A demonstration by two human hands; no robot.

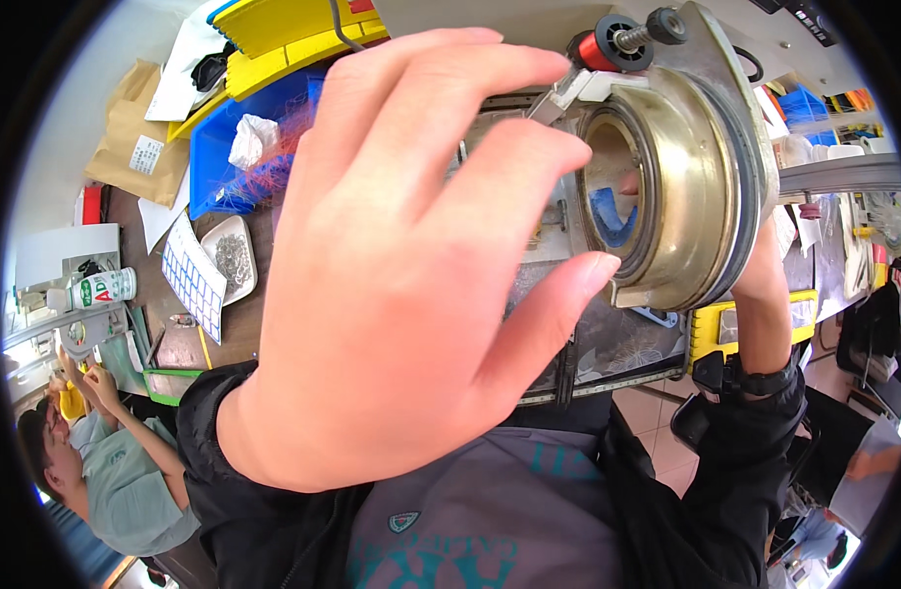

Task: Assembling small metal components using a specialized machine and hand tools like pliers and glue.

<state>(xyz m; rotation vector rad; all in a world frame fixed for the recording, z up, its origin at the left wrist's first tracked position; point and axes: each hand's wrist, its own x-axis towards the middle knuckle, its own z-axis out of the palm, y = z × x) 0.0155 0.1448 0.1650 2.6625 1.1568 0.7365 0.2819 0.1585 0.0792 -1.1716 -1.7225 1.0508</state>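
My left hand (401,265) is raised large in the middle of the view. Its fingers are apart and bent toward a brass-coloured grooved metal ring (694,187) on a machine, and nothing shows in them. Thumb and fingertips come near the ring's open left side. Behind the ring reaches my right hand (762,265); its wrist shows below the metal plate, while most of its fingers are hidden. Through the ring's opening a fingertip and a curved blue piece (612,218) are visible. Above the ring sits a red spool (600,49) with black flanges, beside a spring and knob.
To the left stand a blue bin (210,147) with tangled reddish wire, a white dish (237,285) of small metal pieces, a checked sheet (190,270) and a brown paper package (141,137). A yellow tray (802,312) lies by my right forearm. Another person (127,481) works at far left.
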